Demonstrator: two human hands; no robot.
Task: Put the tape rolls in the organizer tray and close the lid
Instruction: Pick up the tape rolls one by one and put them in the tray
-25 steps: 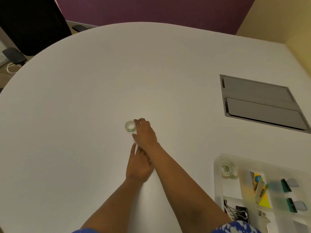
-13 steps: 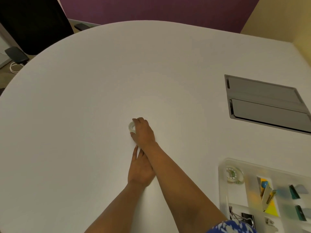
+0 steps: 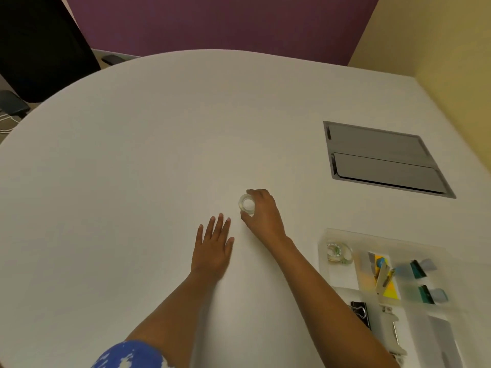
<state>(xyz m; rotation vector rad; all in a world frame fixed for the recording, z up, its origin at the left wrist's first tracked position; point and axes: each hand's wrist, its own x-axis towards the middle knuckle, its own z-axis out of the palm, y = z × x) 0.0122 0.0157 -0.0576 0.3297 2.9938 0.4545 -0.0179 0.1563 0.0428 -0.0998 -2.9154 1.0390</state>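
Dim, warm light; soft focus, wide-angle bending at the edges.

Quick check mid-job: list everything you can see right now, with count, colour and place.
table: 1, white, fills most of the view
tape roll: 1, clear, mid-table, gripped by the right hand
second tape roll: 1, clear, far-left compartment of the tray
organizer tray: 1, frosted clear, lower right of the table, lid not shut
binder clip: 1, black, near-left compartment of the tray
teal-and-grey clips: 2, right part of the tray
yellow and blue small items: count unclear, middle compartment
floor-box hatch: 1, grey metal, set into the table on the right
chair: 1, black, top left
left hand: 1, flat on the table
right hand: 1, fingers around the roll
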